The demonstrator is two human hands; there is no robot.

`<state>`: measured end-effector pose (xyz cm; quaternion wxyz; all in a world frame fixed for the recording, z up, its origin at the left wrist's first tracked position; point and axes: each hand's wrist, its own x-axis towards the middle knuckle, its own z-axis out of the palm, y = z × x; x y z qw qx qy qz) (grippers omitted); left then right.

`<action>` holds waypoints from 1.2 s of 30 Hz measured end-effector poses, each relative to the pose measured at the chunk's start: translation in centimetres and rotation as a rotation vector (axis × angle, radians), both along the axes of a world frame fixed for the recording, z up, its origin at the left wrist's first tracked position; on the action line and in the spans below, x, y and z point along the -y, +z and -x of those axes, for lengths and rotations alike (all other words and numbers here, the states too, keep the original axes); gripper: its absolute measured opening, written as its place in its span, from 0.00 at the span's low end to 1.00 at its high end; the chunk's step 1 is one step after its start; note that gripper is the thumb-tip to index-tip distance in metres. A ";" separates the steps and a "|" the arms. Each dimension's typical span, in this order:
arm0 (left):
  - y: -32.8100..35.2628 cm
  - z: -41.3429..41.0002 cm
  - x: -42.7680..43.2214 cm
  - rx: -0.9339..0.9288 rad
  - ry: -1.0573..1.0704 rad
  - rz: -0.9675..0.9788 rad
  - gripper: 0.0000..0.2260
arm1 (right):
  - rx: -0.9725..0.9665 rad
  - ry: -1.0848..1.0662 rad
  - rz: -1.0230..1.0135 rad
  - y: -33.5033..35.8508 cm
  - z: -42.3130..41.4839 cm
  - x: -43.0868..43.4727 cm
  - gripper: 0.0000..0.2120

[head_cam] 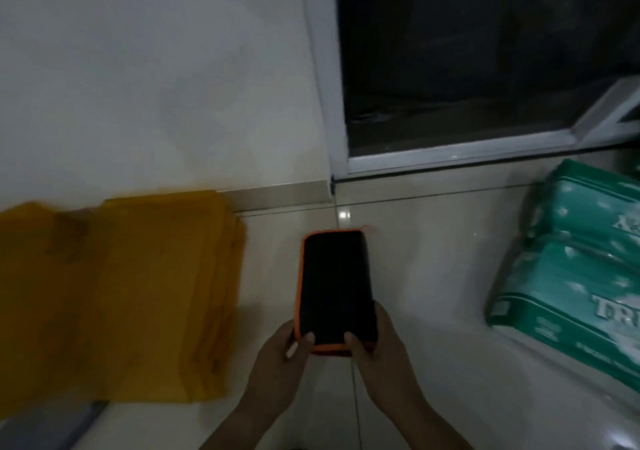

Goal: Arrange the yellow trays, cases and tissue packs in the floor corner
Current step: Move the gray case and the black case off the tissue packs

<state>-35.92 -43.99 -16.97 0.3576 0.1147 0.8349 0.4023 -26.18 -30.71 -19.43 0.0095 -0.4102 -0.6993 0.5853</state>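
Case (334, 286), black with orange edging, sat over the floor (433, 276) between yellow trays (121, 293) and green tissue packs (571, 269), my left hand (277, 363) and right hand (384, 356) both gripping its near end, likely to square it toward the corner.
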 end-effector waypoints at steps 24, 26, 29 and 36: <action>-6.3 9.8 2.9 -0.102 0.257 0.480 0.21 | 0.049 0.289 0.015 -4.4 14.8 4.3 0.37; -7.5 10.2 2.4 -0.089 0.309 0.454 0.24 | 0.052 0.312 0.037 -4.6 15.1 3.6 0.37; -6.8 10.4 1.5 -0.090 0.366 0.272 0.25 | 0.047 0.349 0.072 -4.6 15.0 2.8 0.37; -4.1 8.0 -0.1 -0.132 0.288 0.276 0.27 | 0.077 0.430 0.146 -3.1 14.1 1.8 0.32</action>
